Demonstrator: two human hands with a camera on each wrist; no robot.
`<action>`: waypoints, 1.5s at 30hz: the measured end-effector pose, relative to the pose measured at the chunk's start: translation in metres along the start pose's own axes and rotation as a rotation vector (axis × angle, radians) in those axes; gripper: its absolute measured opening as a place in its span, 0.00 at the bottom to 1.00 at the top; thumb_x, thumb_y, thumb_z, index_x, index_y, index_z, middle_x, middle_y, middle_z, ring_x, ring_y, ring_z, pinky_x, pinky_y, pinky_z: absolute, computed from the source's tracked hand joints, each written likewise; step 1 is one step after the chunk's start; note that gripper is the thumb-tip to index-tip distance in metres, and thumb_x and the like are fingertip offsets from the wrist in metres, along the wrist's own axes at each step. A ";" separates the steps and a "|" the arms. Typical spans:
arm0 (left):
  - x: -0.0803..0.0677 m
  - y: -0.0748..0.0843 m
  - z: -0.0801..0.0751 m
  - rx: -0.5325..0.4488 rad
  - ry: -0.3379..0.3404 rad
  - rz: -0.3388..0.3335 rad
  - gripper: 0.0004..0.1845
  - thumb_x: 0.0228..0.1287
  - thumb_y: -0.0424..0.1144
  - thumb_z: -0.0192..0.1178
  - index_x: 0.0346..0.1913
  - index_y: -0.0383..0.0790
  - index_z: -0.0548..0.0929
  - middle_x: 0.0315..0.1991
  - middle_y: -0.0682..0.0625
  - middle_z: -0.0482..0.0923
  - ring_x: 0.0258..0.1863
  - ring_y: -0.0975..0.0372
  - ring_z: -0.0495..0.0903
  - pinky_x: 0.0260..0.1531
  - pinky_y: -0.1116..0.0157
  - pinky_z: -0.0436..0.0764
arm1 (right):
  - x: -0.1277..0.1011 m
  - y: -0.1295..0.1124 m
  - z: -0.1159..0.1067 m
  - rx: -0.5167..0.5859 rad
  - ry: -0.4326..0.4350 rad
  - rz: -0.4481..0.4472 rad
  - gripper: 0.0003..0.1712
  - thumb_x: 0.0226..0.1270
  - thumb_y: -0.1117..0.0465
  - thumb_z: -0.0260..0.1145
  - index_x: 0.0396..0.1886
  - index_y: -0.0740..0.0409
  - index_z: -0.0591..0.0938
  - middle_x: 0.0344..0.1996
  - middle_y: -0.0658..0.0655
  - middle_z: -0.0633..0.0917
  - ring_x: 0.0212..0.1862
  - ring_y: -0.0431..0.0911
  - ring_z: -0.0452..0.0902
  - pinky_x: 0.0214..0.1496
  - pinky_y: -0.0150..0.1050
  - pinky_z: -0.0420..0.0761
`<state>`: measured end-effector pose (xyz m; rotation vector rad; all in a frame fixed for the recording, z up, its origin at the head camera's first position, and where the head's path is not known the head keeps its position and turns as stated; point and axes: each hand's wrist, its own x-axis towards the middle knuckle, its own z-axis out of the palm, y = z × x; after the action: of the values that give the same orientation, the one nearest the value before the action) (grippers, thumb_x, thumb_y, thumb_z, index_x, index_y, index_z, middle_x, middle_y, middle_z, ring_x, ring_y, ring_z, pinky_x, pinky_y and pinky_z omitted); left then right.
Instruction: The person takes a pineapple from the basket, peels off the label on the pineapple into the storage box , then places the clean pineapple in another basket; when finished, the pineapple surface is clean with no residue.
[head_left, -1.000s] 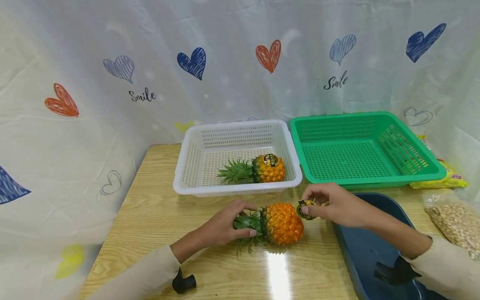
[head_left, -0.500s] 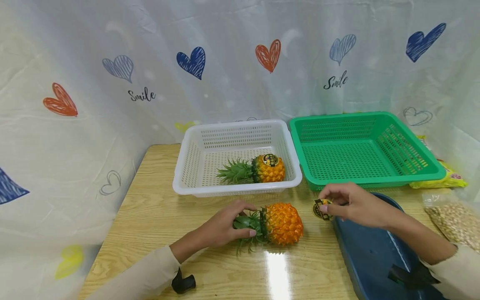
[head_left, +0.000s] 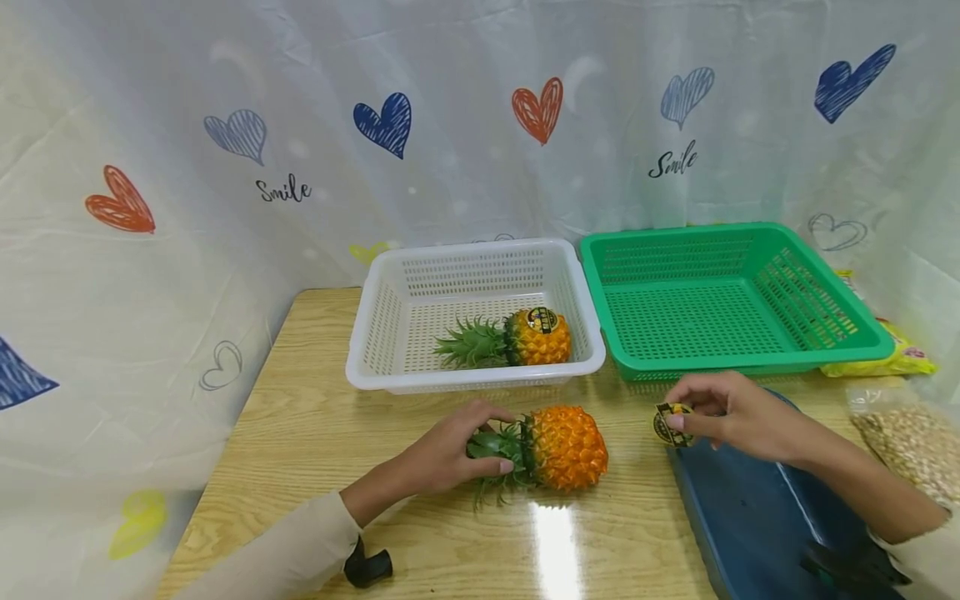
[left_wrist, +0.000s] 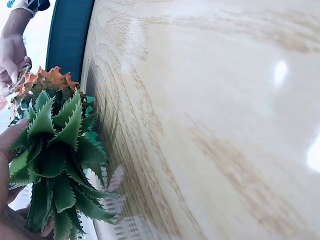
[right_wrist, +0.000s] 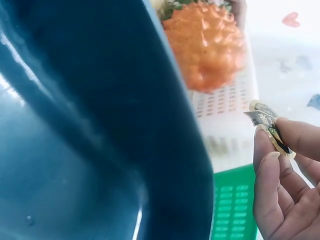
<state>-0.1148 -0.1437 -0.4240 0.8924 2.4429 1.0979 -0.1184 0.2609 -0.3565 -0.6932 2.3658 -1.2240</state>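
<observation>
Orange pineapple [head_left: 564, 447] lies on the wooden table [head_left: 315, 425], crown at 9 o'clock. Your left hand [head_left: 446, 454] grips that crown. Your right hand [head_left: 738, 414], at 3 o'clock, pinches a round sticker [head_left: 670, 423] above the blue bin [head_left: 757, 525] edge.

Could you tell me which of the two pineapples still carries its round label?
The pineapple in the white basket: a dark round label sits on it. The pineapple on the table shows none; the right hand pinches a label.
</observation>
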 end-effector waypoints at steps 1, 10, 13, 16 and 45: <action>0.000 0.000 0.000 0.000 0.001 -0.001 0.30 0.67 0.58 0.63 0.69 0.56 0.70 0.62 0.54 0.71 0.52 0.64 0.76 0.52 0.61 0.79 | -0.001 0.002 -0.001 -0.002 0.003 0.003 0.09 0.75 0.61 0.63 0.50 0.58 0.81 0.35 0.50 0.87 0.30 0.46 0.80 0.26 0.40 0.79; 0.000 0.000 0.000 0.007 0.005 0.000 0.30 0.67 0.58 0.64 0.69 0.56 0.71 0.60 0.54 0.72 0.51 0.65 0.76 0.51 0.61 0.79 | -0.011 0.019 -0.013 0.044 -0.052 0.061 0.13 0.78 0.61 0.59 0.54 0.65 0.78 0.38 0.51 0.87 0.30 0.47 0.78 0.25 0.41 0.78; 0.000 0.000 0.000 0.006 0.004 -0.005 0.30 0.67 0.58 0.63 0.69 0.57 0.71 0.61 0.55 0.72 0.51 0.64 0.76 0.52 0.61 0.79 | -0.013 0.026 -0.016 0.059 -0.067 0.075 0.13 0.78 0.62 0.58 0.54 0.67 0.77 0.38 0.50 0.87 0.29 0.48 0.77 0.24 0.42 0.78; 0.000 0.000 0.000 0.006 0.004 -0.009 0.30 0.67 0.59 0.63 0.69 0.57 0.71 0.61 0.56 0.71 0.52 0.65 0.76 0.52 0.60 0.79 | -0.015 0.032 -0.019 0.058 -0.066 0.099 0.14 0.78 0.62 0.58 0.55 0.67 0.77 0.38 0.51 0.86 0.26 0.48 0.74 0.24 0.42 0.78; 0.000 0.002 0.000 0.018 0.001 -0.011 0.30 0.68 0.57 0.64 0.69 0.56 0.71 0.63 0.56 0.70 0.52 0.64 0.75 0.52 0.59 0.79 | -0.005 0.066 -0.006 0.047 -0.069 0.329 0.19 0.72 0.61 0.65 0.54 0.71 0.78 0.35 0.57 0.86 0.32 0.43 0.78 0.30 0.41 0.80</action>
<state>-0.1139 -0.1428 -0.4231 0.8831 2.4594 1.0749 -0.1339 0.3006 -0.4080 -0.3086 2.2731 -1.0890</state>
